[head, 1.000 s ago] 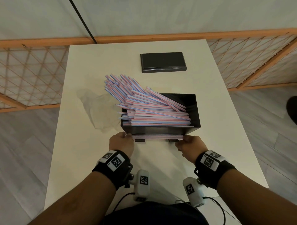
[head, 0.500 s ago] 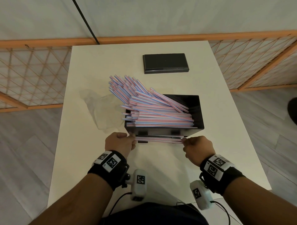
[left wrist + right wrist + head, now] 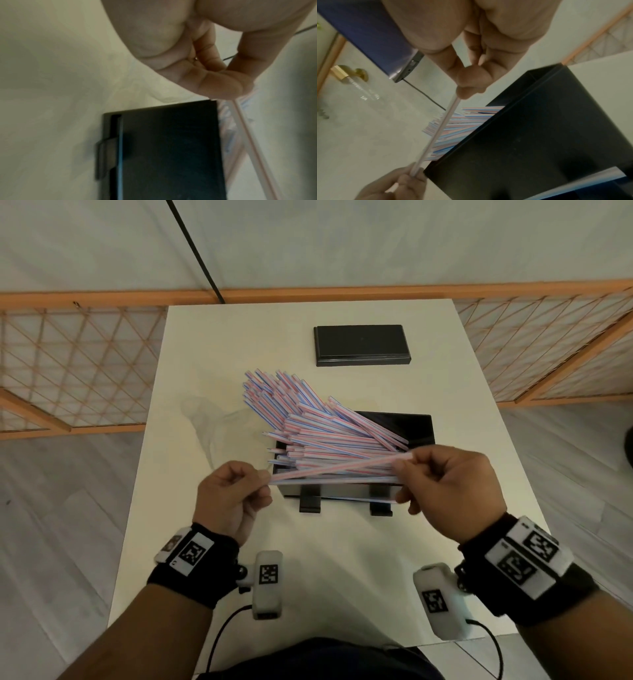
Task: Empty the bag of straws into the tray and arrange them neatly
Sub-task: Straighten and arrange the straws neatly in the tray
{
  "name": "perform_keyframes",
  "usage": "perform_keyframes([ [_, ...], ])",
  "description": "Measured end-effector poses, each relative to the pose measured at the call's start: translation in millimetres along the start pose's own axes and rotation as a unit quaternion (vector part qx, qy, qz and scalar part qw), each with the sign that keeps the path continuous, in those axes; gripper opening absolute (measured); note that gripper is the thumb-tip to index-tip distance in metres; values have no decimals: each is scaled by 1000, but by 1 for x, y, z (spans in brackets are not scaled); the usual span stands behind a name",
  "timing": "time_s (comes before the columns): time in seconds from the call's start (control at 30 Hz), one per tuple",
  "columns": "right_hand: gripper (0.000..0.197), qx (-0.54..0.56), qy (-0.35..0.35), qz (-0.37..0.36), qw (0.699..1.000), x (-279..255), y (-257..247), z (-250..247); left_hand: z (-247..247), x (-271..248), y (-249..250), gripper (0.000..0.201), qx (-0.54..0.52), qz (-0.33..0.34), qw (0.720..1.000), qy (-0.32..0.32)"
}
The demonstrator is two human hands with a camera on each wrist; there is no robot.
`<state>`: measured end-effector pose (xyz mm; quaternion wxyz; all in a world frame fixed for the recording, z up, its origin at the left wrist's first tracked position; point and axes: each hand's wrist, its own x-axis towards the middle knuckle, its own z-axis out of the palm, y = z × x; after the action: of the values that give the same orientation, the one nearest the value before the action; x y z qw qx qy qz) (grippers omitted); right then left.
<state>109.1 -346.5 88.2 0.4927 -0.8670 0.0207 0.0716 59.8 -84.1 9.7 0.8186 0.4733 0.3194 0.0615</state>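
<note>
A black tray (image 3: 419,424) stands mid-table, piled with red-and-blue striped straws (image 3: 308,426); many fan out over its left rim. My left hand (image 3: 265,484) and right hand (image 3: 400,470) each pinch one end of a few straws (image 3: 335,469), held level just above the tray's near wall. In the right wrist view my thumb and finger (image 3: 471,86) pinch the held straws (image 3: 440,129). The left wrist view shows curled fingers (image 3: 214,75) beside the tray (image 3: 171,148). The empty clear bag (image 3: 212,429) lies crumpled left of the tray.
A black lid (image 3: 361,345) lies flat near the table's far edge. One straw (image 3: 356,499) lies on the table (image 3: 342,549) against the tray's near wall. An orange lattice fence (image 3: 68,361) runs round the table on both sides and behind it.
Both hands have risen from the tabletop in front of the tray, lifting a few straws up to the height of its near wall.
</note>
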Motion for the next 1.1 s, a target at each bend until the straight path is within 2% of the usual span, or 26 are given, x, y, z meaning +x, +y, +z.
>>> perform_keyframes([
  [0.1,6,6,2,46,999,17,10,3,12,-4,22,22,86,100,991,-28],
  [0.23,8,-51,-18,50,997,25,15,2,32,-13,41,19,200,214,955,-49],
  [0.33,15,-64,-11,59,996,27,12,-3,44,-18,49,14,236,261,934,-67],
  [0.4,15,-74,5,66,995,30,12,-7,48,-16,50,15,256,270,926,-68],
  [0.47,24,-105,10,68,992,32,11,-11,49,-10,47,19,283,270,918,-67],
  [0.53,29,-161,9,37,986,33,10,-12,48,-4,44,20,326,271,902,-78],
  [0.6,25,-205,3,-35,978,30,4,-9,49,-3,42,19,375,272,882,-86],
  [0.67,25,-236,-38,-117,964,26,1,1,52,-4,43,22,411,297,860,-57],
  [0.7,32,-253,-75,-141,954,25,2,8,53,-3,45,26,416,317,852,-19],
  [0.77,46,-297,-141,-167,929,25,8,23,52,6,46,30,373,321,866,92],
  [0.83,48,-342,-180,-162,908,28,9,34,51,17,47,34,268,247,916,169],
  [0.87,46,-356,-186,-159,902,30,9,36,52,22,45,34,218,192,940,179],
  [0.9,45,-363,-185,-163,898,31,8,38,53,24,43,34,188,142,956,175],
  [0.97,49,-360,-173,-180,899,34,4,38,58,22,35,37,177,101,968,146],
  [1.03,55,-341,-149,-203,906,35,3,39,62,19,26,51,187,110,970,109],
  [1.1,61,-358,-161,-206,896,37,0,41,65,18,17,73,187,111,973,74],
])
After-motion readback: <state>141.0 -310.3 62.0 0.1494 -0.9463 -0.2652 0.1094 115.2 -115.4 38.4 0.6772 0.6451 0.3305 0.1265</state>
